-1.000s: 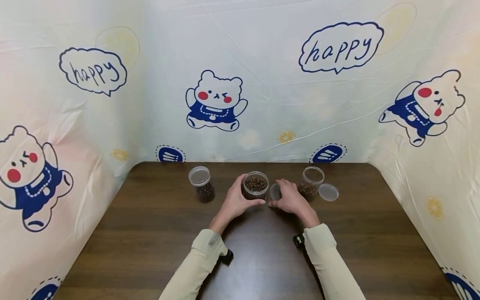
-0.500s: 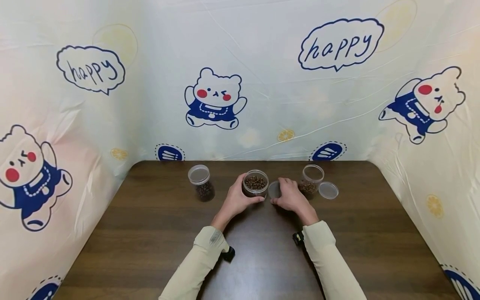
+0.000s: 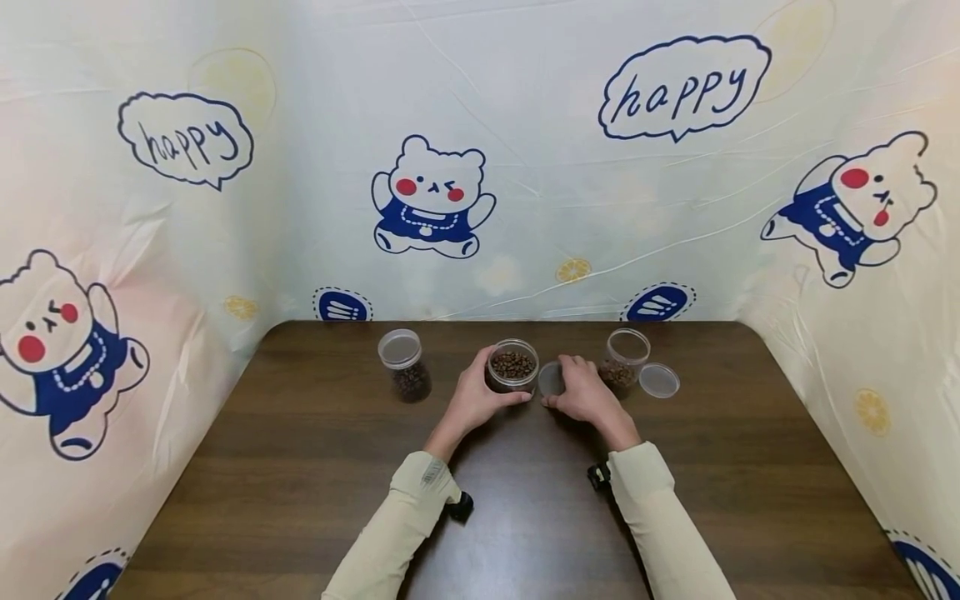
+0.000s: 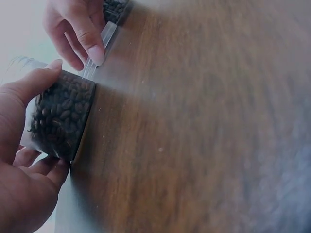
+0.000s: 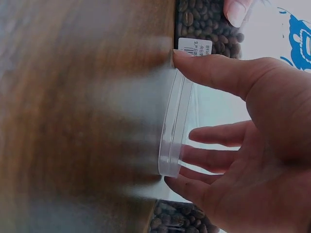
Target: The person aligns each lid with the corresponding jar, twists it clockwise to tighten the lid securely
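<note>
My left hand [image 3: 474, 402] grips a clear round jar [image 3: 513, 367] of coffee beans that stands without a lid mid-table. In the left wrist view the thumb lies on one side of this jar [image 4: 63, 114], fingers on the other. Just to its right, my right hand [image 3: 588, 398] holds a clear round lid [image 3: 551, 379] by its edge. The right wrist view shows the lid [image 5: 174, 126] low at the tabletop, thumb at one end of its rim and fingertips at the other. A label [image 5: 195, 47] with printed text shows on the jar near the right thumb.
A jar of beans [image 3: 405, 367] with its lid on stands at the left. Right of my right hand is a lidless jar [image 3: 624, 360], partly filled with beans, and a loose lid [image 3: 660, 381] lies beside it. A printed curtain [image 3: 540, 167] hangs behind the wooden table [image 3: 300, 467].
The lid in my right hand has tilted flatter onto the tabletop since a second ago. My left hand and its jar have hardly moved.
</note>
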A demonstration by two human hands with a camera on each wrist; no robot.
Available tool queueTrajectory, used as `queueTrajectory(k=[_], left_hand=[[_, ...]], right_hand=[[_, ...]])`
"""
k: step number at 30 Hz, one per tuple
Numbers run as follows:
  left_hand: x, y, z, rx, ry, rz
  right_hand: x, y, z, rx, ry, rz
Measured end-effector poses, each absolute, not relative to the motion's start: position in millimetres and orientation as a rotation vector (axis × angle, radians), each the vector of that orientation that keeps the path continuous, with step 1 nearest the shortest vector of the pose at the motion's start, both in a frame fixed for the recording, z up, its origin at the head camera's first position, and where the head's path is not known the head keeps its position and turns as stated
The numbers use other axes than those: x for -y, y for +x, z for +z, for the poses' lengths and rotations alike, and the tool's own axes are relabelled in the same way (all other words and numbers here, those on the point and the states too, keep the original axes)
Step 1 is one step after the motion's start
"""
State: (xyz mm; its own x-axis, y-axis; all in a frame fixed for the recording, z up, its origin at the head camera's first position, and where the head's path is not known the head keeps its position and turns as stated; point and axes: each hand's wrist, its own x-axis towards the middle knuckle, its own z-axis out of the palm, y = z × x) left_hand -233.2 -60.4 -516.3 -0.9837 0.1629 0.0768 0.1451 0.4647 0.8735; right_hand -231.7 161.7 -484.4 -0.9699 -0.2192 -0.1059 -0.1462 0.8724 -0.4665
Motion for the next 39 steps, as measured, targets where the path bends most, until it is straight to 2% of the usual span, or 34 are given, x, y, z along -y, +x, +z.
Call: queueTrajectory(k=[24,39], left_hand=[[78.8,-216.3,-507.9,-2.698,0.267,1.603],[92.2,-191.6,-492.7,-2.668,0.414,1.554]], right_hand=[[-156.7,-220.9,-471.8,-2.868,-0.366,-0.676],[-151.2,-201.7,-452.1,-2.812,-0.41,-0.637]])
